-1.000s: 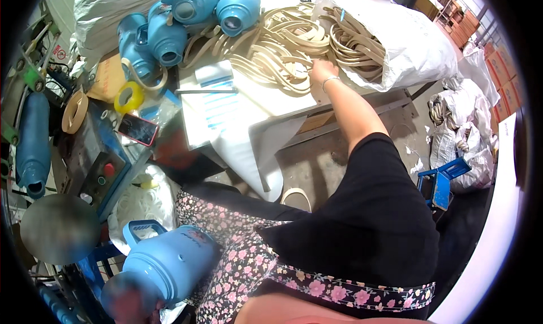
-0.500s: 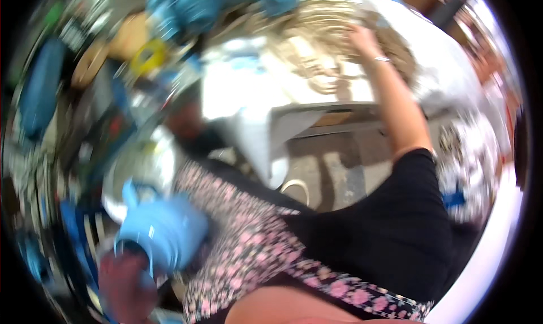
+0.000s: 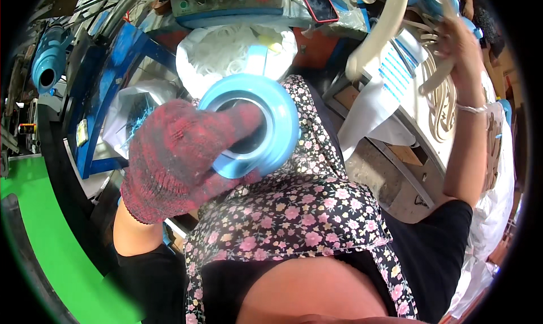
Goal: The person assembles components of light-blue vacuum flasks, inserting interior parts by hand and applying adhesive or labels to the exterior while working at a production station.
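Note:
My left hand, in a red knitted glove, grips a light blue plastic housing with a round open mouth, held on my lap over a floral apron. The thumb reaches into the opening. My bare right hand, raised at the upper right, is closed on a cream rubber ring that hangs in a loop above the bench.
A pile of cream rubber rings lies on white sheeting on the bench at right. A white bag of more parts sits ahead, beside a blue metal frame. More blue housings are at upper left. A phone lies on top.
My left hand has lifted the blue housing from low at my left up onto my lap. My right hand has picked a cream ring off the pile and raised it.

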The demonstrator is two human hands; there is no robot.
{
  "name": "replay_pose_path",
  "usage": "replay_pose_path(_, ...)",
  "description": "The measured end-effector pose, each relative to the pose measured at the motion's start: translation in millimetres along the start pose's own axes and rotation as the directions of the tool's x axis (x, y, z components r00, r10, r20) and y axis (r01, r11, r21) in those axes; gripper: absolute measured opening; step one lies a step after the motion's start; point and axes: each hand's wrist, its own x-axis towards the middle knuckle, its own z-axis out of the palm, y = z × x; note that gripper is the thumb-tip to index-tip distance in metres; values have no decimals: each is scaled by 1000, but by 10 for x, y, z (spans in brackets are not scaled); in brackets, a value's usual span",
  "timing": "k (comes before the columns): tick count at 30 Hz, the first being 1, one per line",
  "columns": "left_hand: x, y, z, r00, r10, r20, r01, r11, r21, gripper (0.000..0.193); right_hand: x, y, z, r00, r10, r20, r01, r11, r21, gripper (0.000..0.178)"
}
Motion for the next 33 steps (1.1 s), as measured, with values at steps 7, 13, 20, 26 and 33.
replay_pose_path(7,68,68,-266,936,57,347,-129,974,188,40,-354,-396,1403,940,16,341,-263,670,694,29)
replay_pose_path(13,94,85,-340,960,33,279,-62,994,92,48,-605,-739,1874,824,-131,551,-437,473,765,40)
replay_pose_path(20,-31,-23,-402,928,34,371,-29,999,-18,60,-597,-826,2083,770,-126,625,-469,553,689,46)
replay_pose_path(26,-291,67,-551,904,-195,382,329,886,-326,70,-709,-1328,2362,833,-427,352,-37,591,806,39)
replay_pose_path(33,117,-631,137,732,-497,-466,84,745,-662,70,-688,-1701,2503,878,-407,252,29,571,821,16)
